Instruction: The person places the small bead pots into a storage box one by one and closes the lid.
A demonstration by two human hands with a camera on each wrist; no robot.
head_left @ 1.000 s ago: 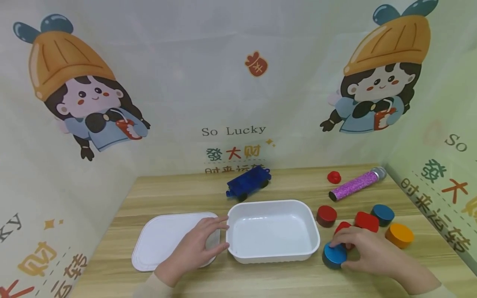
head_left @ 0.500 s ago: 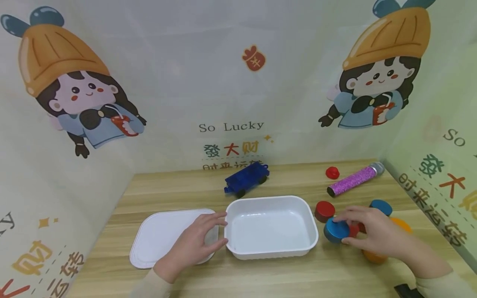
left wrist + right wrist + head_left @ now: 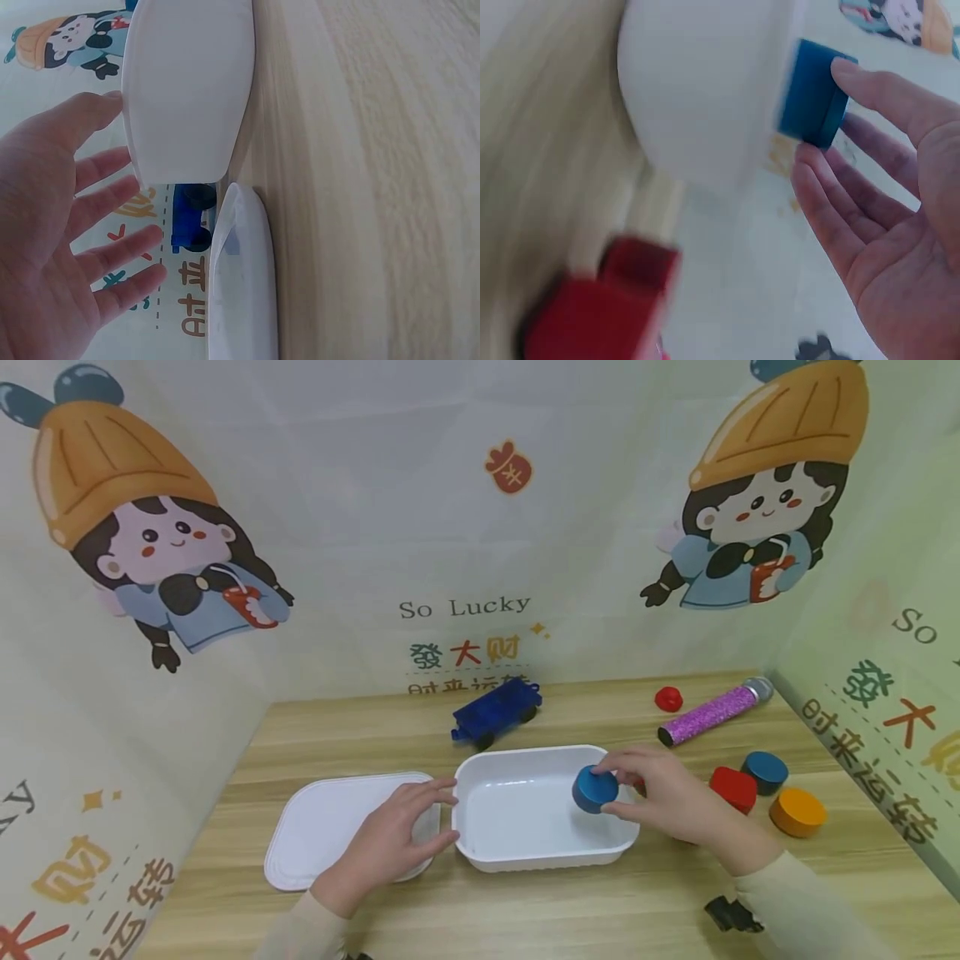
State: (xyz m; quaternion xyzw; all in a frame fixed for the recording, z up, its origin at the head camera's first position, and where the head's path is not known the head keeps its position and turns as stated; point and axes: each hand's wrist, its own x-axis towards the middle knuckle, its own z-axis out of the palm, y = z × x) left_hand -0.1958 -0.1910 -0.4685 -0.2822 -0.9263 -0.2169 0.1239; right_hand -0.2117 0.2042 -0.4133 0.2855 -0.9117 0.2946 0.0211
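Observation:
My right hand (image 3: 667,793) pinches a blue round block (image 3: 596,790) between thumb and fingers. The block hangs over the right part of a white rectangular container (image 3: 517,863); the right wrist view shows the blue block (image 3: 814,94) level with its rim. At the container's left side, my left hand (image 3: 393,839) has its fingers spread, and its thumb and fingertips meet the rim, as the left wrist view also shows. Beneath that hand lies a white lid (image 3: 322,822), partly hidden. My right hand hides part of the red blocks behind it.
To the right stand a red block (image 3: 732,789), another blue round block (image 3: 765,772) and an orange one (image 3: 798,812). Farther back are a purple glittery microphone (image 3: 708,716), a small red piece (image 3: 668,698) and a blue toy wagon (image 3: 497,712). Printed cloth encloses the table.
My right hand has lifted the blue round block off the table and carried it left over the container. The left hand stays at the container's rim.

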